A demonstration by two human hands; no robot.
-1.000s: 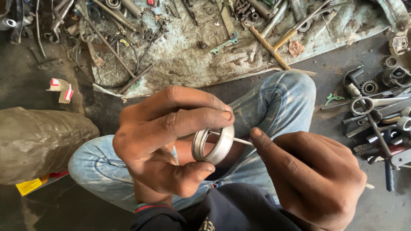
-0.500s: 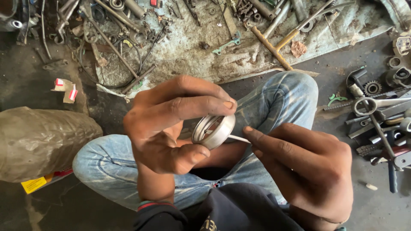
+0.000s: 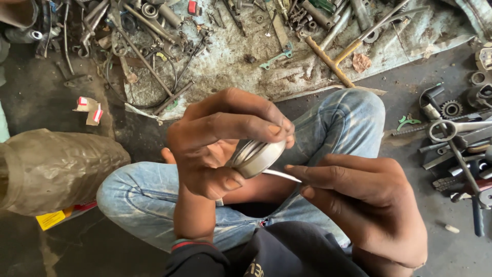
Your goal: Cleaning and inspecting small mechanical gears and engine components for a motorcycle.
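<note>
Above the jeans-clad knees (image 3: 338, 123), the left hand (image 3: 215, 143) grips a metal ring (image 3: 256, 156); the right hand (image 3: 359, 205) pinches a thin pick (image 3: 281, 175) against it.

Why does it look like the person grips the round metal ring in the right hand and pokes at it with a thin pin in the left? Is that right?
Not quite: the hands are swapped. In the head view the left hand grips the round metal ring, and the right hand holds the thin pin to it.

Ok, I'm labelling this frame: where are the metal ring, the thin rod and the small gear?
metal ring (image 3: 258, 158), head view, outer band.
thin rod (image 3: 282, 175), head view, bare middle.
small gear (image 3: 451, 109), head view, toothed face.
</note>
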